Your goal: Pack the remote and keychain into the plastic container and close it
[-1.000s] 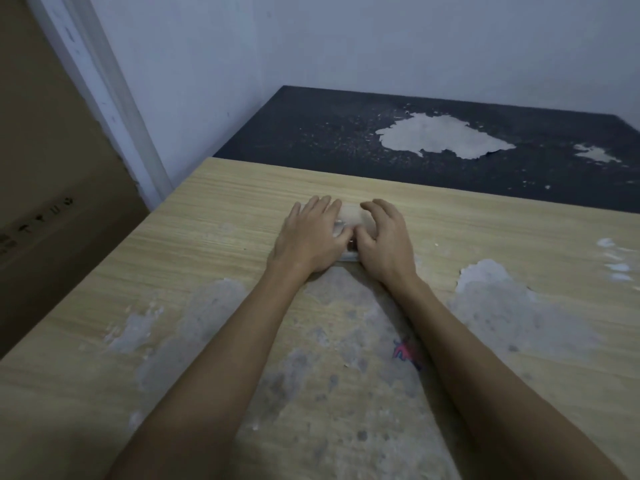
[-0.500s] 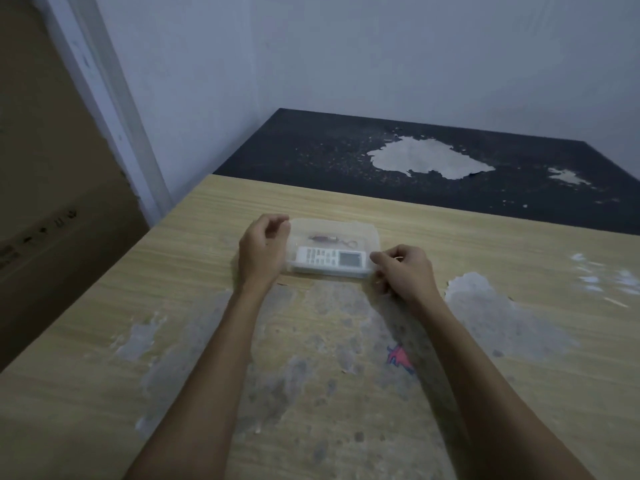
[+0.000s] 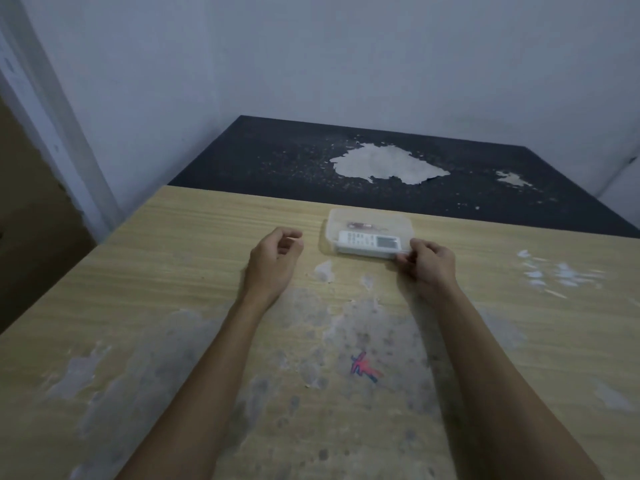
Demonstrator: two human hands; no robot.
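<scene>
Nearest to me, on the worn wooden table (image 3: 173, 258), a small red and blue scribble (image 3: 363, 367) sits between my two forearms, on the near side of the plastic container (image 3: 370, 233) and well short of it. Grey scuffed patches spread around that mark.

Further out, my left hand (image 3: 273, 261) hangs to the left of the container, clear of it, with the fingers curled loosely inward and nothing between them. My right hand (image 3: 429, 266) is at the container's near right corner; my fingertips (image 3: 403, 259) are pinched together on the edge there, touching the plastic, though I cannot tell whether they grip the lid rim or the base.

The container itself lies flat on the table beyond both hands, translucent with rounded corners, its lid lying on top. Through the plastic I see the remote (image 3: 369, 241), white with a small screen toward its right end, lying lengthwise along the container's near side. The keychain (image 3: 360, 224), a small reddish shape, lies inside too, behind the remote toward the container's far side.

Beyond the container the table ends, and a dark surface (image 3: 277, 161) with a large pale peeled patch (image 3: 384, 164) runs back to the wall (image 3: 311, 64).
</scene>
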